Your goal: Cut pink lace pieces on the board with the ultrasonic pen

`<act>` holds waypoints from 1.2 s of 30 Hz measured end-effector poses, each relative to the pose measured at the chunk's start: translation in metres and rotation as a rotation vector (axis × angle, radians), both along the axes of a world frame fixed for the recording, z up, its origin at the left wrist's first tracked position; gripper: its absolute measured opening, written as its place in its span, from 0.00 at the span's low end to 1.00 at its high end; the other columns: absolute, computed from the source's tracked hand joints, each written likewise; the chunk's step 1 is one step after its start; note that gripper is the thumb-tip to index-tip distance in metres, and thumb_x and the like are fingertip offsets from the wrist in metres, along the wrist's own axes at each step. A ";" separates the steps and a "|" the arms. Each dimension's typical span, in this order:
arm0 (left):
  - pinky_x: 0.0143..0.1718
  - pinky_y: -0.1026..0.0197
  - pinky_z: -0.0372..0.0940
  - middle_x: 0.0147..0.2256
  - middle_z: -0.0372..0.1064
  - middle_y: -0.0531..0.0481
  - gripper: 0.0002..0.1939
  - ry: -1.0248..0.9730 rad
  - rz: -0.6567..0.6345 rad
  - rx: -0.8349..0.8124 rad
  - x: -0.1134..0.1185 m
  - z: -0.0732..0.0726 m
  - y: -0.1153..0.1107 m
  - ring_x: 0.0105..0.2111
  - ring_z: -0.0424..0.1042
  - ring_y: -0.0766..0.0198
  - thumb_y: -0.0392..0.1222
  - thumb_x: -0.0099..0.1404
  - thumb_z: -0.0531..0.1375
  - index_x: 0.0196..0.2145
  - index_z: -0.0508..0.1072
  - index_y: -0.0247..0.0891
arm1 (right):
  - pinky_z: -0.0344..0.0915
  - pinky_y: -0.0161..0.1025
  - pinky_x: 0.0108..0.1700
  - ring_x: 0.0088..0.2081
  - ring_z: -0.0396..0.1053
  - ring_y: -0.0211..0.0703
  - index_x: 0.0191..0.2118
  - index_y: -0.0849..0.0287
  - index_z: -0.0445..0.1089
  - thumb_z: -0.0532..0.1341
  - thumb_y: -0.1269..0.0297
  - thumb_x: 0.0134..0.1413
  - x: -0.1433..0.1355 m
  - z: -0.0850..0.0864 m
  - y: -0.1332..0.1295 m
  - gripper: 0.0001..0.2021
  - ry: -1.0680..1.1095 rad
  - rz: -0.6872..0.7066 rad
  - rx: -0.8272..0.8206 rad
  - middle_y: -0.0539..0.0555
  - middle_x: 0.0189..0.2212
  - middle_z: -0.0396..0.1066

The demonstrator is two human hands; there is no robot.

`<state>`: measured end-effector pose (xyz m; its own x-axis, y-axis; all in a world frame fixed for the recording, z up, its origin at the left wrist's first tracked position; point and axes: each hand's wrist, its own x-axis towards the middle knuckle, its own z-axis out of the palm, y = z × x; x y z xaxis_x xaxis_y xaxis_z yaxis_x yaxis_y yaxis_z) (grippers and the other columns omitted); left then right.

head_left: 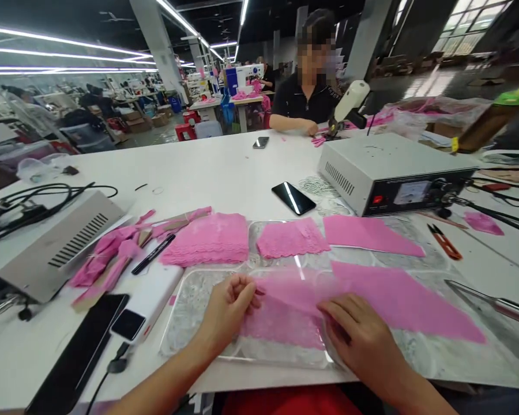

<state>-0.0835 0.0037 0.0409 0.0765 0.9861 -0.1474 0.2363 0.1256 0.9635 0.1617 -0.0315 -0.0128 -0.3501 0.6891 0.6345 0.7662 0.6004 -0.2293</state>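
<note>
We have a sheer pink piece (288,297) between our two hands, over the clear plastic board (173,331) at the near side of the table (190,164). Our left hand (227,305) has its thumb and fingers together, clamped on the piece's upper left corner. Our right hand (358,334) is bent over the right end with its fingertips at the fabric; its thumb is largely hidden, so we cannot tell how firmly it is closed.

The piece looks very light, soft and limp, thin enough for us to see through in part. We judge that it would sag or fold if we held it at one point only, and that the fine cloth could snag or stretch under a hard pull. A light pinch near each upper corner would suit it best, leaving the lower edge free to lie flat; on the smooth board it may slide easily.

Just to the right lies a larger pink panel (424,305). Beyond, from left to right, are a scalloped pink stack (210,239), a smaller pink stack (292,238) and a flat pink panel (367,235). Orange-handled snips (446,245) rest farther right, and a metal-tipped tool (497,302) lies nearer us.
</note>
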 end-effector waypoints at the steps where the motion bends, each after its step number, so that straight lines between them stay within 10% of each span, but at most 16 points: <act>1: 0.25 0.64 0.62 0.22 0.69 0.51 0.15 0.054 0.025 0.033 -0.011 -0.005 -0.007 0.22 0.68 0.65 0.51 0.61 0.59 0.27 0.71 0.36 | 0.65 0.42 0.40 0.34 0.67 0.44 0.41 0.60 0.68 0.53 0.77 0.60 -0.005 0.002 -0.001 0.10 -0.018 0.048 -0.004 0.55 0.32 0.71; 12: 0.47 0.52 0.64 0.44 0.72 0.46 0.06 0.564 0.098 0.601 -0.060 -0.051 -0.048 0.46 0.71 0.56 0.36 0.66 0.56 0.32 0.71 0.41 | 0.64 0.41 0.43 0.36 0.68 0.43 0.41 0.62 0.71 0.51 0.81 0.61 -0.014 0.007 0.003 0.13 -0.105 0.262 0.024 0.56 0.33 0.73; 21: 0.47 0.52 0.63 0.47 0.69 0.41 0.05 0.873 -0.006 0.846 -0.073 -0.046 -0.056 0.48 0.68 0.55 0.32 0.69 0.54 0.40 0.69 0.38 | 0.66 0.41 0.43 0.37 0.68 0.42 0.41 0.62 0.70 0.50 0.83 0.59 -0.015 0.010 -0.001 0.15 -0.059 0.287 -0.052 0.56 0.34 0.73; 29: 0.66 0.49 0.49 0.60 0.64 0.46 0.19 0.926 -0.582 1.036 -0.073 -0.032 -0.032 0.65 0.55 0.56 0.32 0.69 0.53 0.57 0.68 0.39 | 0.70 0.41 0.44 0.41 0.70 0.43 0.42 0.61 0.72 0.52 0.82 0.59 0.004 0.006 -0.011 0.15 -0.011 0.139 -0.061 0.58 0.37 0.73; 36: 0.66 0.48 0.51 0.63 0.58 0.49 0.21 0.832 -0.960 1.001 -0.026 -0.025 0.006 0.64 0.56 0.57 0.36 0.73 0.52 0.62 0.63 0.40 | 0.71 0.36 0.42 0.41 0.73 0.41 0.45 0.58 0.71 0.56 0.79 0.59 0.027 -0.009 -0.038 0.13 0.152 -0.225 -0.016 0.57 0.38 0.73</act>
<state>-0.1094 0.0098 0.0159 0.9215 0.3454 0.1779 0.3247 -0.9361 0.1355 0.1892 -0.0696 -0.0222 -0.0881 0.7492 0.6564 0.8359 0.4140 -0.3604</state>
